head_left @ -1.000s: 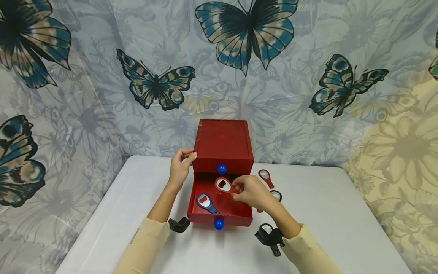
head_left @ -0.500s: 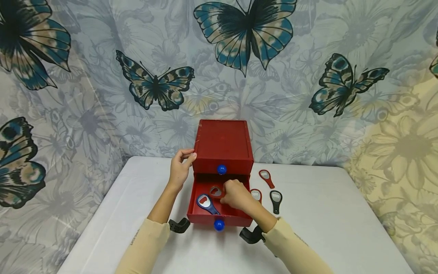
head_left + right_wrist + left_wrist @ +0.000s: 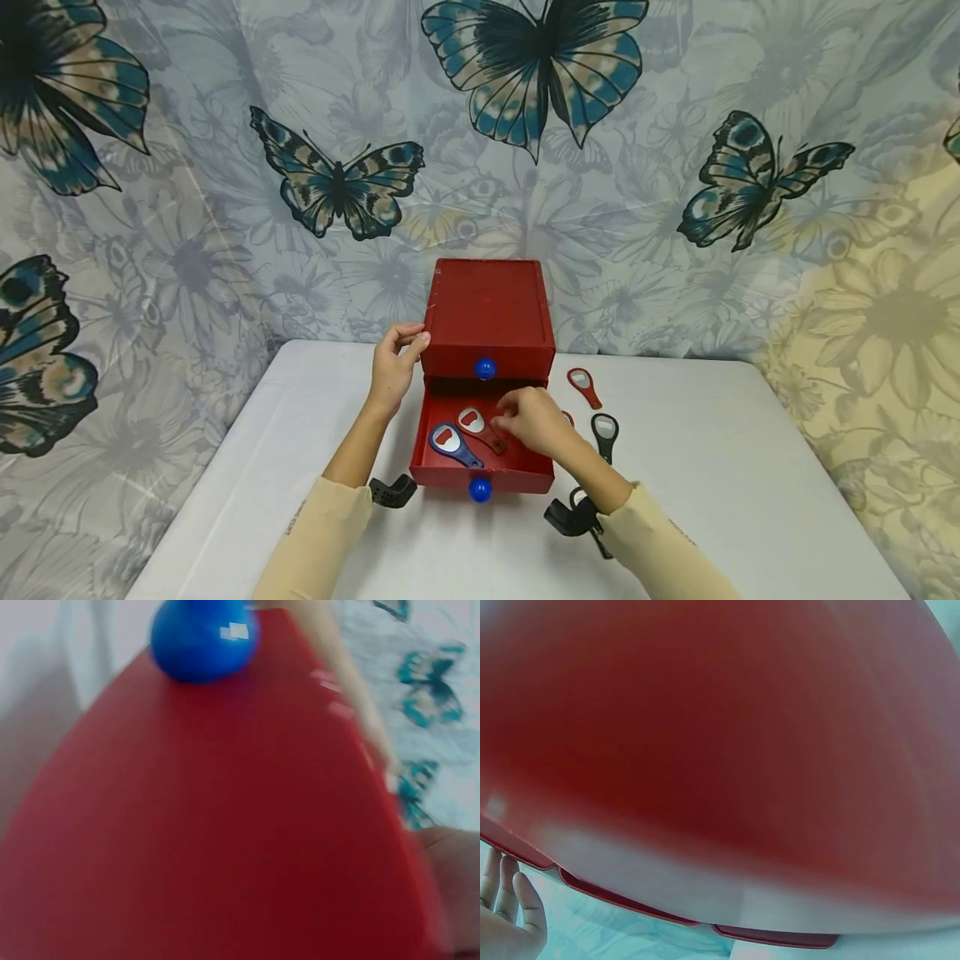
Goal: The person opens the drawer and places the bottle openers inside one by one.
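Note:
In the head view, my left hand (image 3: 393,365) rests its fingertips and thumb at the left edge of a red two-drawer cabinet (image 3: 491,302); the left wrist view shows straight fingers (image 3: 529,904) against it. The lower drawer (image 3: 517,481) is pulled out. Inside it a blue bottle opener (image 3: 461,452) and a red bottle opener (image 3: 487,436) lie side by side. My right hand (image 3: 538,421) hovers over the drawer's right part, fingers loosely bent and holding nothing, just right of the red opener. The right wrist view is mostly drawer front and its blue knob (image 3: 204,637).
Right of the cabinet on the white table (image 3: 712,467) lie a red bottle opener (image 3: 584,388) and a black bottle opener (image 3: 604,432). My right arm partly hides another red one (image 3: 568,417) and another black one. A butterfly-print cloth (image 3: 600,208) hangs behind.
My right hand has lowered the red bottle opener into the drawer beside the blue one, let it go and drawn back slightly right. The left hand has stayed in place.

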